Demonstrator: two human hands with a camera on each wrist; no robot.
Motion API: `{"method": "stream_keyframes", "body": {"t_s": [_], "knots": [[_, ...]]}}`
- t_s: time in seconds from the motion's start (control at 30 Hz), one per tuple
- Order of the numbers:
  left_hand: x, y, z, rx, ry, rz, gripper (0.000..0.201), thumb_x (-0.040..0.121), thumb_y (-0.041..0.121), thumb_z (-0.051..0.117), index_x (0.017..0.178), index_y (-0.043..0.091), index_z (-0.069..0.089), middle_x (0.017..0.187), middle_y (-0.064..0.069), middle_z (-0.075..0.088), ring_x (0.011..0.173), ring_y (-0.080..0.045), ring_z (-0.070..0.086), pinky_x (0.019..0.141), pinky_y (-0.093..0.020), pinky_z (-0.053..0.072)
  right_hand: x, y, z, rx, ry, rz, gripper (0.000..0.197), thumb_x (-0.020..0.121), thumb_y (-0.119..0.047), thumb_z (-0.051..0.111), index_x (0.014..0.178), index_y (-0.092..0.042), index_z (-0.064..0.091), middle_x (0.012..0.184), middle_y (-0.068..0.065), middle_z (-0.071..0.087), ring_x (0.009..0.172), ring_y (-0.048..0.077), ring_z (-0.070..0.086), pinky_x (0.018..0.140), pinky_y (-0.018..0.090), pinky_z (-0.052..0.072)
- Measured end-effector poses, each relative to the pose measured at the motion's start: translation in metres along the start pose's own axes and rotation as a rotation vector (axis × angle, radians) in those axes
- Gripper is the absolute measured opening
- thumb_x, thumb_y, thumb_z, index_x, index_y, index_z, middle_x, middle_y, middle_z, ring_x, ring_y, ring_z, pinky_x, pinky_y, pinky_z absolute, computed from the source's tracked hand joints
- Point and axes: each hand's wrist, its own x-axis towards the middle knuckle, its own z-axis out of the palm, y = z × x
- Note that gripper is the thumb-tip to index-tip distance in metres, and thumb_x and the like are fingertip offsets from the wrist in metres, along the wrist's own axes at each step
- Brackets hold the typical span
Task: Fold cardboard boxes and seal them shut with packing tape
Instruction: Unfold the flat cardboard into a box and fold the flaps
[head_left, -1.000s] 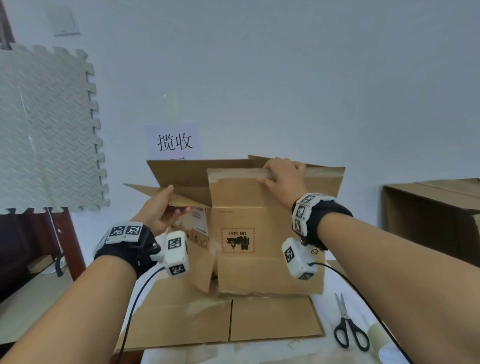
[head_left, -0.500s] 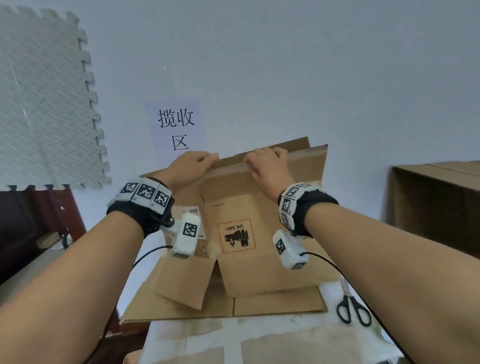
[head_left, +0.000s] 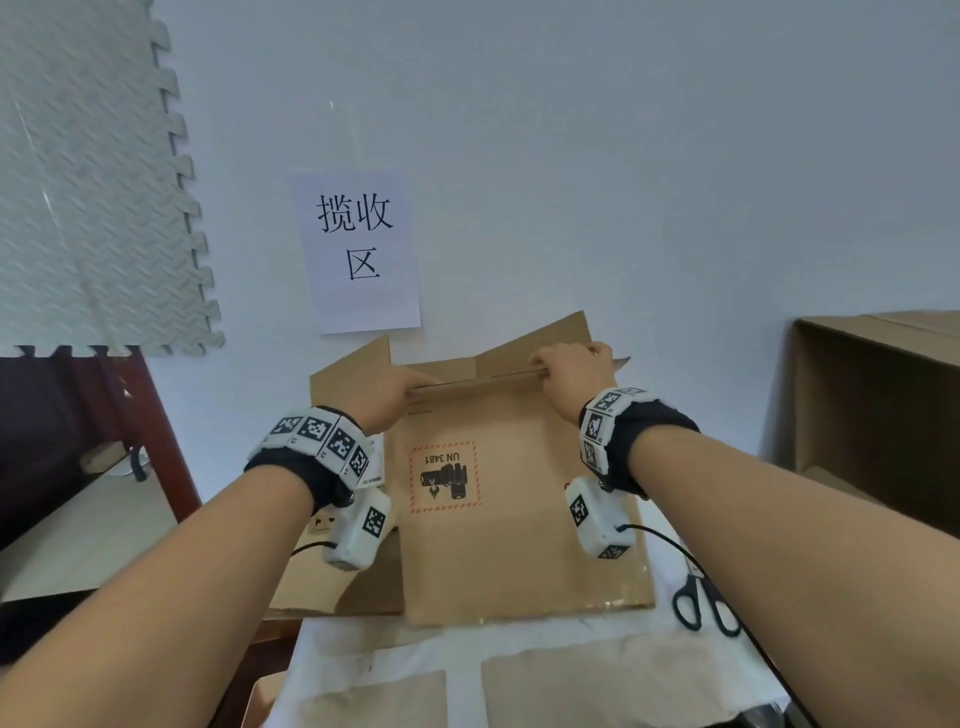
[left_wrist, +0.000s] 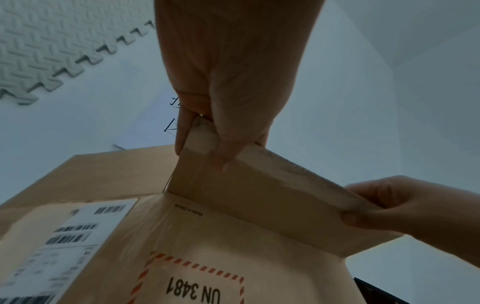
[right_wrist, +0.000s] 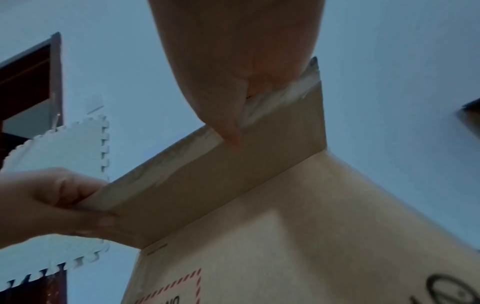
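Both hands pinch box flap (head_left: 483, 382): left hand (head_left: 387, 387), right hand (head_left: 569, 371).

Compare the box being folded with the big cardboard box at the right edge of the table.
The box being folded is gripped at its near flap by the left hand and right hand; the big box is untouched. The held box bears a red-bordered UN 3481 mark; the big box's visible faces look plain. The big box stands taller. Both are brown cardboard.
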Motion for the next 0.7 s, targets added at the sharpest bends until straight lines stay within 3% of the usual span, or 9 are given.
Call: {"method": "stream_keyframes", "body": {"t_s": [0.03, 0.1, 0.17, 0.23, 0.37, 0.47, 0.57, 0.6, 0.7], "knots": [[-0.003, 0.004, 0.001, -0.014, -0.054, 0.005, 0.043, 0.101, 0.015, 0.041, 0.133, 0.042, 0.054, 0.121, 0.004, 0.066, 0.09, -0.013, 0.062, 0.08, -0.028, 0.049, -0.002, 0.005, 0.004, 0.008, -0.041, 0.014, 0.046, 0.088, -0.002, 0.041, 0.118, -0.028, 0.063, 0.116, -0.006, 0.063, 0.111, 0.017, 0.054, 0.106, 0.037, 0.021], [-0.006, 0.015, 0.003, -0.053, -0.243, 0.04, 0.037, 0.104, 0.034, 0.038, 0.14, 0.032, 0.049, 0.138, 0.006, 0.055, 0.122, -0.017, 0.054, 0.103, -0.028, 0.037, -0.007, 0.012, 0.015, 0.046, -0.097, 0.039, 0.051, 0.089, 0.001, 0.039, 0.117, -0.032, 0.065, 0.119, -0.008, 0.064, 0.116, 0.018, 0.052, 0.104, 0.036, 0.023], [-0.008, 0.029, 0.0, -0.123, -0.419, 0.011, 0.061, 0.099, 0.059, 0.024, 0.145, 0.025, 0.043, 0.148, 0.003, 0.043, 0.137, -0.019, 0.04, 0.116, -0.034, 0.025, -0.014, 0.017, 0.027, 0.075, -0.111, 0.065, 0.054, 0.09, 0.002, 0.037, 0.116, -0.035, 0.065, 0.122, -0.009, 0.063, 0.12, 0.018, 0.049, 0.103, 0.036, 0.023], [-0.003, 0.034, 0.001, -0.112, -0.48, -0.005, 0.066, 0.098, 0.061, 0.014, 0.143, 0.026, 0.046, 0.149, 0.0, 0.043, 0.137, -0.02, 0.04, 0.118, -0.041, 0.023, -0.023, 0.022, 0.038, 0.093, -0.099, 0.08, 0.055, 0.091, 0.002, 0.036, 0.117, -0.036, 0.065, 0.122, -0.011, 0.063, 0.12, 0.018, 0.049, 0.102, 0.035, 0.023], [0.012, 0.036, 0.008, 0.13, -0.595, 0.026, 0.049, 0.1, 0.053, 0.032, 0.144, 0.034, 0.043, 0.147, 0.008, 0.046, 0.134, -0.016, 0.042, 0.116, -0.042, 0.027, -0.038, 0.024, 0.053, 0.07, -0.127, 0.082, 0.057, 0.092, 0.002, 0.036, 0.123, -0.04, 0.06, 0.123, -0.012, 0.062, 0.118, 0.016, 0.049, 0.099, 0.033, 0.023], [0.021, 0.04, 0.016, 0.199, -0.556, 0.033, 0.066, 0.088, 0.074, 0.032, 0.144, 0.04, 0.038, 0.149, 0.012, 0.043, 0.136, -0.015, 0.04, 0.115, -0.044, 0.027, -0.046, 0.025, 0.057, 0.09, -0.126, 0.077, 0.057, 0.091, 0.001, 0.037, 0.124, -0.04, 0.059, 0.124, -0.01, 0.062, 0.12, 0.02, 0.048, 0.1, 0.035, 0.024], [0.026, 0.042, 0.032, 0.219, -0.575, 0.0, 0.105, 0.061, 0.099, 0.02, 0.148, 0.04, 0.028, 0.155, 0.009, 0.034, 0.142, -0.019, 0.033, 0.116, -0.048, 0.023, -0.055, 0.026, 0.053, 0.1, -0.17, 0.063, 0.056, 0.086, 0.004, 0.038, 0.121, -0.031, 0.063, 0.123, -0.009, 0.063, 0.117, 0.019, 0.052, 0.1, 0.037, 0.024], [0.026, 0.043, 0.037, 0.228, -0.602, -0.028, 0.111, 0.057, 0.101, 0.02, 0.149, 0.04, 0.024, 0.157, 0.008, 0.03, 0.143, -0.021, 0.03, 0.117, -0.05, 0.021, -0.058, 0.026, 0.053, 0.104, -0.205, 0.065, 0.056, 0.084, 0.005, 0.037, 0.121, -0.028, 0.063, 0.124, -0.007, 0.062, 0.117, 0.02, 0.051, 0.102, 0.039, 0.024], [0.023, 0.047, 0.048, 0.245, -0.623, -0.13, 0.101, 0.068, 0.093, 0.034, 0.152, 0.04, 0.015, 0.159, 0.003, 0.026, 0.144, -0.026, 0.028, 0.116, -0.05, 0.023, -0.068, 0.025, 0.056, 0.092, -0.341, 0.059, 0.062, 0.084, 0.002, 0.035, 0.134, -0.03, 0.05, 0.142, -0.006, 0.047, 0.133, 0.023, 0.035, 0.112, 0.051, 0.018]]}}
